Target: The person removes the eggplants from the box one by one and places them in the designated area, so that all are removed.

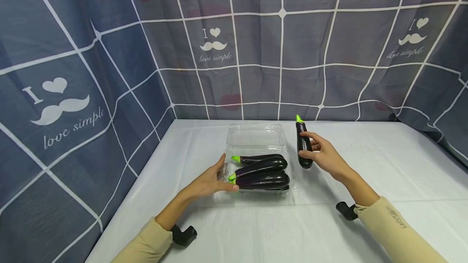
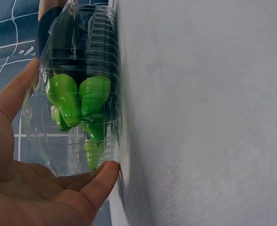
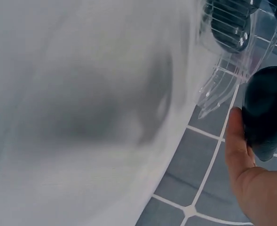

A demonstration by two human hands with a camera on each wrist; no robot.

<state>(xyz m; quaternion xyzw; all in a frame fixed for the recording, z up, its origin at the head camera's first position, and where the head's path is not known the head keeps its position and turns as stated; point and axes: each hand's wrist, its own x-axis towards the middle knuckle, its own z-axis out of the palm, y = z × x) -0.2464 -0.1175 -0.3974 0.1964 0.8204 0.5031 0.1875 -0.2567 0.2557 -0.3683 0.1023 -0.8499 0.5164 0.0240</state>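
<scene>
An eggplant (image 1: 302, 141) with a bright green cap tilts in my right hand (image 1: 321, 155), gripped between thumb and fingers to the right of the box. Seen from the right wrist, its dark rounded end (image 3: 267, 106) faces the camera. My left hand (image 1: 210, 180) spreads across the left end of a clear plastic clamshell box (image 2: 58, 155), thumb at its near rim and fingertips low at the far side. Several eggplants (image 1: 261, 167) lie stacked in the box, green caps (image 2: 95, 92) pointing toward my left hand.
The box's transparent lid (image 1: 256, 136) stands open at the back. A white cloth (image 1: 256, 230) covers the table, and dark grey checked curtains (image 1: 256, 84) hang behind it and along both sides. Each wrist carries a black camera mount (image 1: 184, 235).
</scene>
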